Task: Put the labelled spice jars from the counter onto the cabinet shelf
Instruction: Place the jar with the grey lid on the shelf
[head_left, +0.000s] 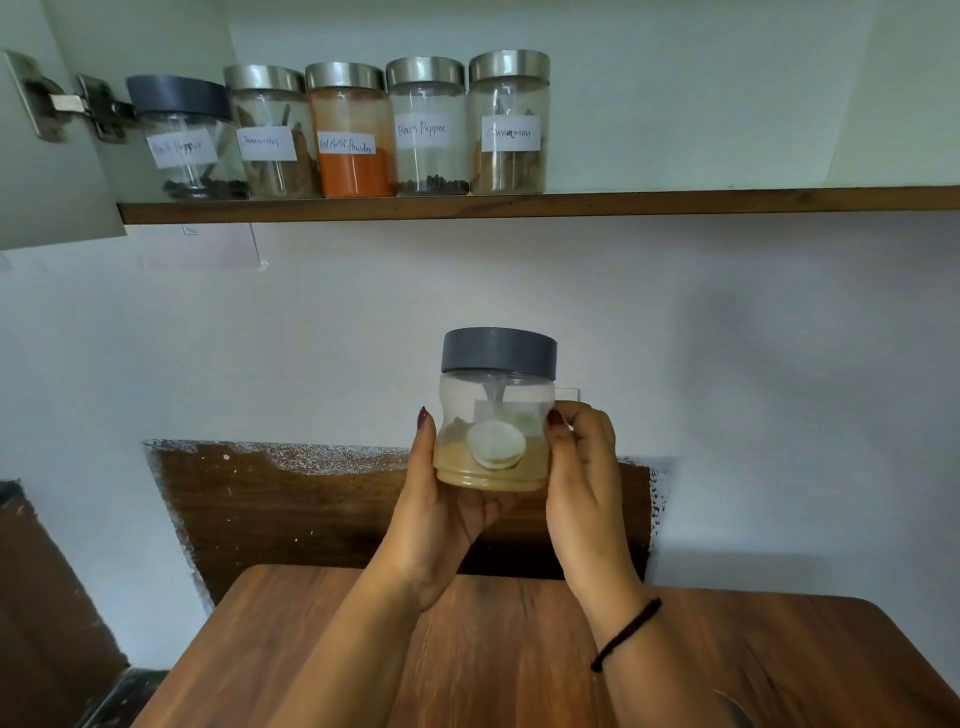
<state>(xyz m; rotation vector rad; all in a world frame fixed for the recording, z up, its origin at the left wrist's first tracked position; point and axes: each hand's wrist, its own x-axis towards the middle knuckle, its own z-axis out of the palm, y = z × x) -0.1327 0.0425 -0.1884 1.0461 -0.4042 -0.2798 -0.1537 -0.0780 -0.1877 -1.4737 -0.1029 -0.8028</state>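
our fingers (425, 436) are wrapping both sides of the grey-lidded jar (493, 410), left hand (447, 504) cupping underneath, right hand (582, 467) bracing it, above the far edge of the counter (467, 649). we're mid-carry; next we're likely needing a lift onto the shelf (675, 200), right of the rightmost cinnamon jar (509, 124).

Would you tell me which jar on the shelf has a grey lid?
The leftmost jar, beside the hinge; the rest have silver lids.

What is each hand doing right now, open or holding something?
Left hand: holding the grey-lidded jar, cupping its base.
Right hand: holding the same jar, grip on its right side.
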